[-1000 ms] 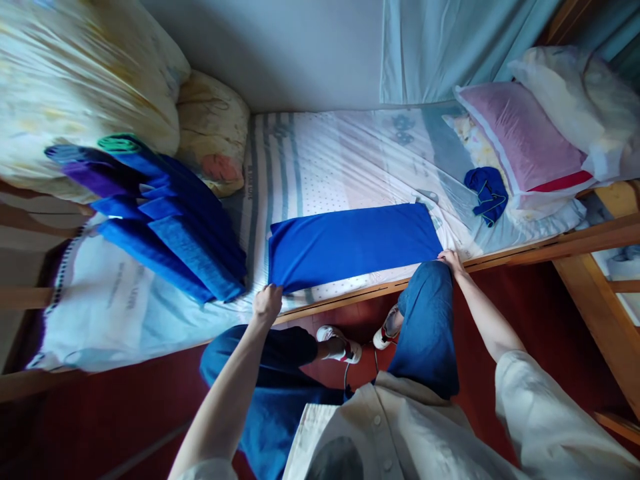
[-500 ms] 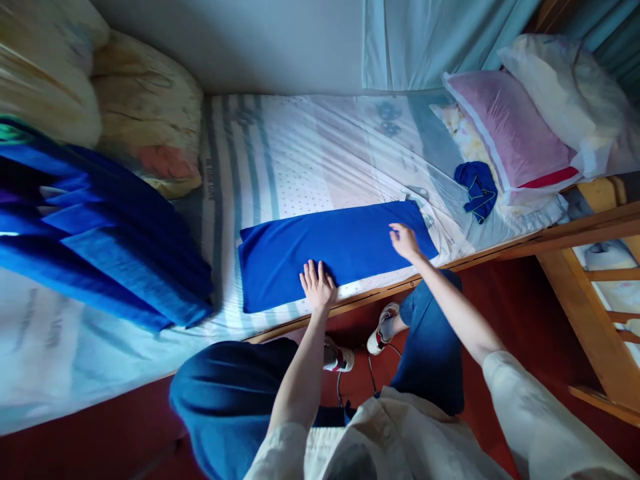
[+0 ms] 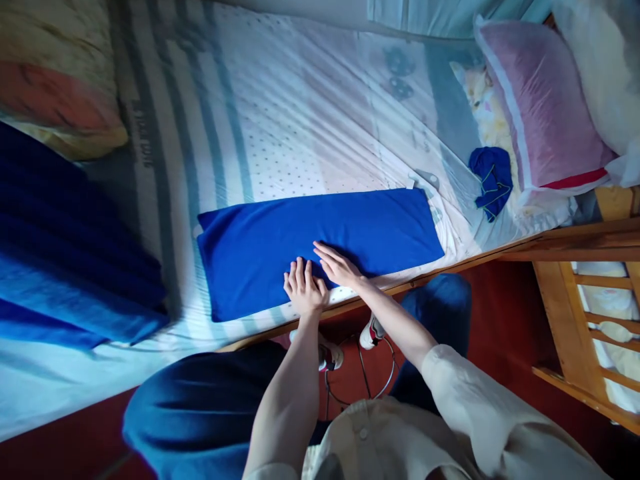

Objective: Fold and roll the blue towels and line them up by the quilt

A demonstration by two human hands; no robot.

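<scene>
A blue cloth [image 3: 260, 247], folded into a long flat strip, lies along the front edge of the bed. My left hand [image 3: 304, 288] rests palm down on its near edge with the fingers spread. Just to the right of it, my right hand [image 3: 340, 267] is flat on or just over the cloth, fingers stretched out toward the left. Neither hand grips anything. The two hands are close together, near the middle of the strip's lower edge.
More blue fabric [image 3: 75, 247] is piled at the left. A crumpled dark blue cloth [image 3: 491, 180] with light trim lies by the pink pillow [image 3: 550, 100]. The bed's wooden rail [image 3: 590, 241] runs along the front, with a slatted wooden frame [image 3: 575, 333] at the right.
My right hand has moved left from the cloth's right end to beside my left hand. My left hand has stayed on the near edge. The view has shifted closer to the bed.
</scene>
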